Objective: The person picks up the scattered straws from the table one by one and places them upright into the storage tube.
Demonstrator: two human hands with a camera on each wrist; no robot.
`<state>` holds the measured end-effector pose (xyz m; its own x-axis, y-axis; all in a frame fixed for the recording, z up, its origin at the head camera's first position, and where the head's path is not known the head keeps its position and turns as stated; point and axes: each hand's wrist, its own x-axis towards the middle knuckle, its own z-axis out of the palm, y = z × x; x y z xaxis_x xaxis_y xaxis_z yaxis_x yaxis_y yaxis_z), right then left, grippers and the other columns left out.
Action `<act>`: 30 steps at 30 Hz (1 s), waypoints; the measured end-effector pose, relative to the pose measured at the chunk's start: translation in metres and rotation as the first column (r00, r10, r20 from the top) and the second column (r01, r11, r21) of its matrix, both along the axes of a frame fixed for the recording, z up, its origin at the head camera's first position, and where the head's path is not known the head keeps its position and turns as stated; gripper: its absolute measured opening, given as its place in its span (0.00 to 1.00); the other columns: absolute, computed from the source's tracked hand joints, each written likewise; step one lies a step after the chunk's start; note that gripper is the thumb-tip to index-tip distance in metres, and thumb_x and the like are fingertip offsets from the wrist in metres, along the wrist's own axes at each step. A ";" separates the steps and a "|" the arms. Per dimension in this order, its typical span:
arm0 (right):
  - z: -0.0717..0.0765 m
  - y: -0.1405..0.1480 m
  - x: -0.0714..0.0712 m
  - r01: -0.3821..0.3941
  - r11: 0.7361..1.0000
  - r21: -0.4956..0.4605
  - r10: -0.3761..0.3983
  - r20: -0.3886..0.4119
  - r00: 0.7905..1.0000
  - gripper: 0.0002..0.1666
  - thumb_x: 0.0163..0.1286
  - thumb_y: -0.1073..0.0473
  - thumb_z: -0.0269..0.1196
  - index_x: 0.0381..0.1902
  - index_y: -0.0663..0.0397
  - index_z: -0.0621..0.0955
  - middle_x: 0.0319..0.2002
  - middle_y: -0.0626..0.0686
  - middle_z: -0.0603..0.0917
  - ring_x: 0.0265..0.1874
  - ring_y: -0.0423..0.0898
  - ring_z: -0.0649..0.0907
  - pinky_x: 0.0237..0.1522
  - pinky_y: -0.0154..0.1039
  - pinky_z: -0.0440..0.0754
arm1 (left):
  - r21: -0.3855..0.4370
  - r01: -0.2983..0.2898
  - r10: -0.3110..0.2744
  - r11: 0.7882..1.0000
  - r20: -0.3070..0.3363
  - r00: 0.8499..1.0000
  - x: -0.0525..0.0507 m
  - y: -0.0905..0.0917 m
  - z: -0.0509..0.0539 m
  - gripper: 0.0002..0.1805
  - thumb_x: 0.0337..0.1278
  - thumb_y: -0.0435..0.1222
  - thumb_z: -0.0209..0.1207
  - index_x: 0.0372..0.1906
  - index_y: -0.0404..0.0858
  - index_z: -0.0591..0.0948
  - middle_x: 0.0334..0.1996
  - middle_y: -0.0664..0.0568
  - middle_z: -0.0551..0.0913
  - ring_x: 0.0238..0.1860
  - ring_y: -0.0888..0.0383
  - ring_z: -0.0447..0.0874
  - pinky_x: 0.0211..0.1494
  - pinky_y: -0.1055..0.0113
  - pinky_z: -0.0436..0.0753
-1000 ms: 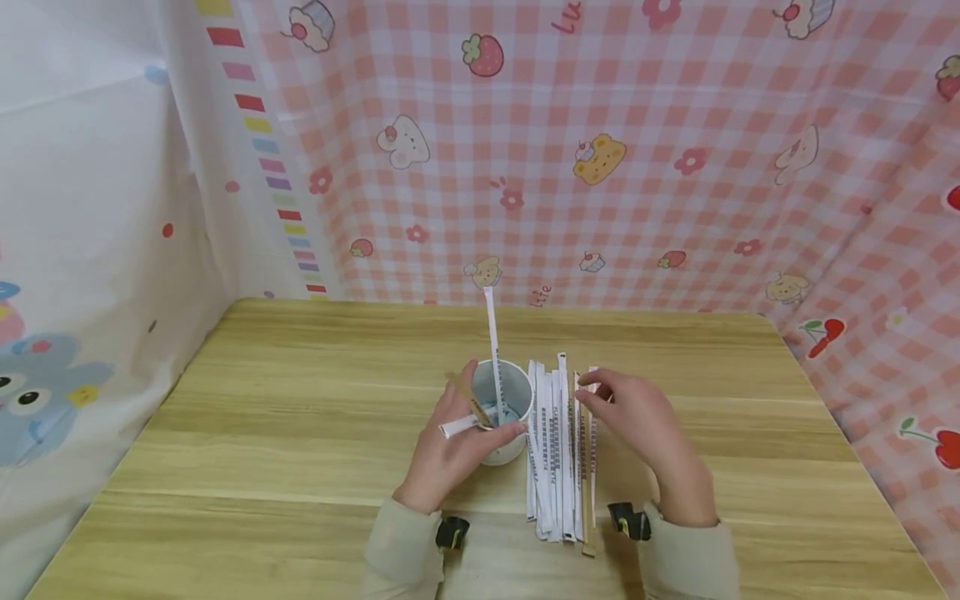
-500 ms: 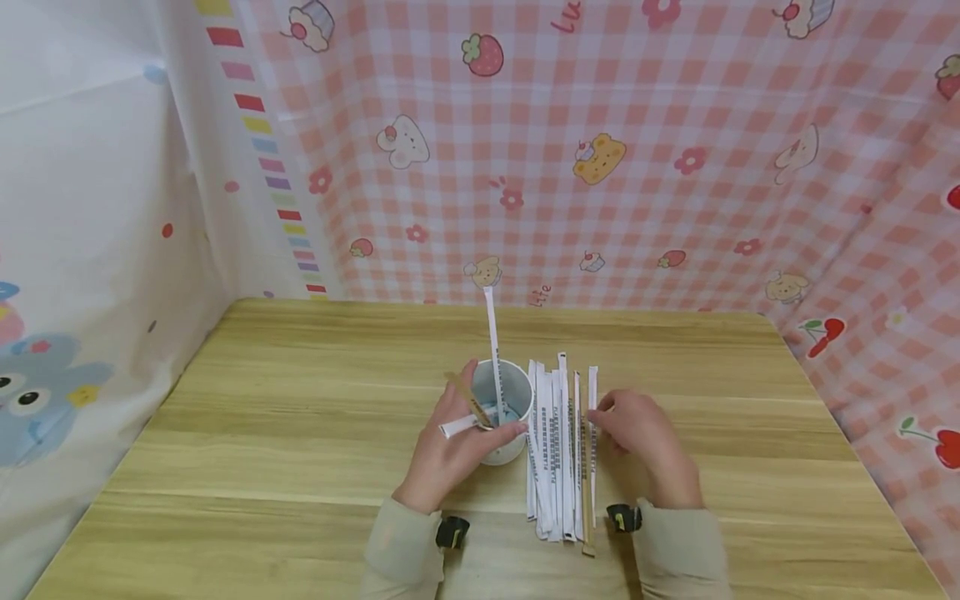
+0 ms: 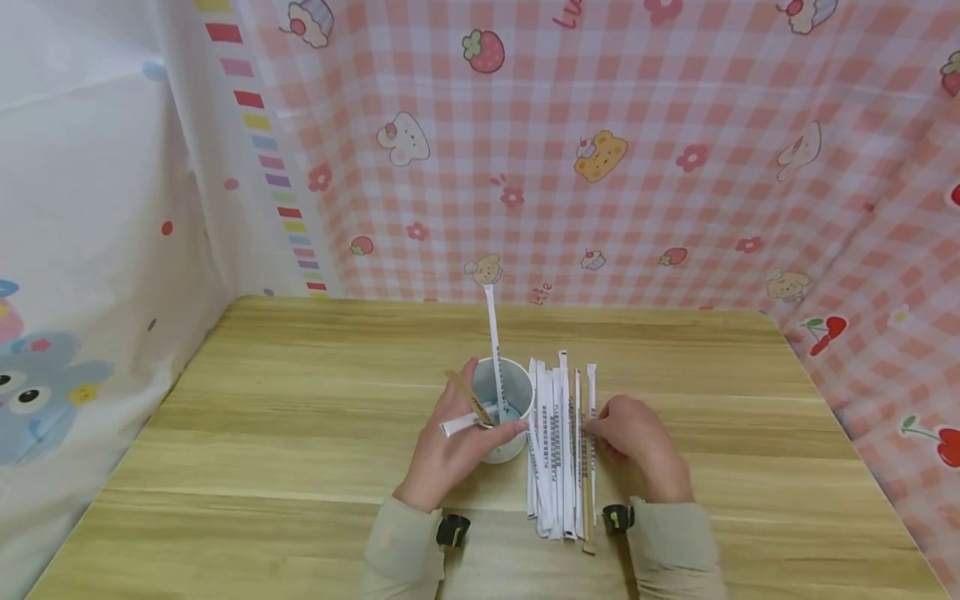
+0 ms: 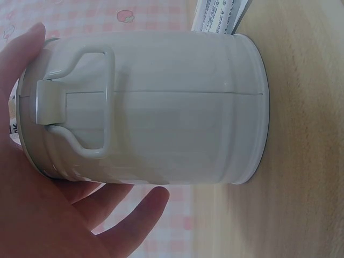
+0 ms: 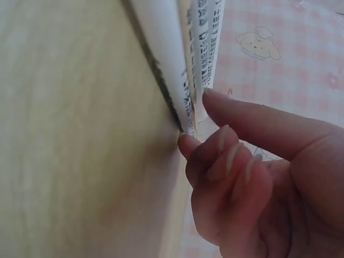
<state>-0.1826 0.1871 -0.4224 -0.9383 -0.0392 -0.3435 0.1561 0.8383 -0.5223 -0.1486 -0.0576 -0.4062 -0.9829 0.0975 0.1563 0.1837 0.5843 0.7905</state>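
Observation:
My left hand (image 3: 450, 437) holds a white metal pail (image 4: 161, 107), with the thumb and fingers around its rim. The pail stands on the table with its opening upward. Inside, a white paper-wrapped straw (image 3: 492, 333) rises high, and a brown-wrapped straw (image 3: 467, 397) and another white straw (image 3: 457, 425) lean over the rim toward my left hand. To the right lies a row of white wrapped straws (image 3: 553, 450) with a brown one (image 3: 588, 517) among them. My right hand (image 3: 637, 442) has its thumb and index finger at the rightmost straws (image 5: 166, 48), pinching at their edge, other fingers curled.
The wooden table (image 3: 300, 417) holds the pail and straws side by side near its middle. Behind it hangs a pink checked cloth (image 3: 450, 200), and a white patterned cloth (image 3: 97, 208) hangs at the left.
My right hand has come down along the straws toward me, and its thumb and index finger have closed in on the right edge of the row. The left hand and pail stay put.

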 end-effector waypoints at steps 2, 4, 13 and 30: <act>-0.001 -0.001 0.000 0.000 1.000 0.002 0.000 0.003 1.000 0.16 0.58 0.53 0.61 0.16 0.57 0.77 0.13 0.52 0.75 0.11 0.44 0.72 0.19 0.37 0.70 | -0.002 -0.002 0.002 1.000 0.003 1.000 0.000 0.000 0.001 0.53 0.31 0.65 0.62 0.66 0.52 0.54 0.54 0.51 0.68 0.51 0.55 0.69 0.45 0.52 0.73; -0.001 -0.002 0.001 -0.009 1.000 0.009 0.009 0.000 1.000 0.15 0.58 0.54 0.61 0.17 0.57 0.77 0.13 0.52 0.75 0.12 0.44 0.72 0.20 0.37 0.69 | -0.003 -0.006 0.006 1.000 0.002 1.000 0.001 0.001 0.002 0.53 0.31 0.64 0.62 0.66 0.51 0.54 0.55 0.51 0.67 0.52 0.55 0.68 0.46 0.52 0.73; 0.000 -0.010 0.002 -0.011 0.999 0.035 0.011 0.009 1.000 0.16 0.58 0.57 0.58 0.13 0.57 0.75 0.09 0.50 0.72 0.07 0.43 0.68 0.17 0.35 0.67 | -0.008 0.000 0.000 1.000 -0.015 1.000 0.001 0.001 0.002 0.52 0.31 0.64 0.62 0.66 0.49 0.55 0.54 0.51 0.68 0.51 0.56 0.69 0.45 0.53 0.73; 0.002 -0.006 0.001 -0.008 1.000 -0.005 0.008 0.016 1.000 0.16 0.61 0.56 0.54 0.16 0.57 0.74 0.11 0.52 0.73 0.10 0.45 0.71 0.19 0.37 0.68 | 0.009 0.014 -0.013 1.000 -0.023 1.000 0.001 0.000 0.003 0.51 0.32 0.63 0.62 0.65 0.49 0.56 0.52 0.51 0.69 0.49 0.55 0.70 0.44 0.53 0.74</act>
<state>-0.1817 0.1811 -0.4208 -0.9325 -0.0482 -0.3580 0.1578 0.8371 -0.5237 -0.1477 -0.0574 -0.4031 -0.9777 0.1092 0.1795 0.2094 0.5743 0.7914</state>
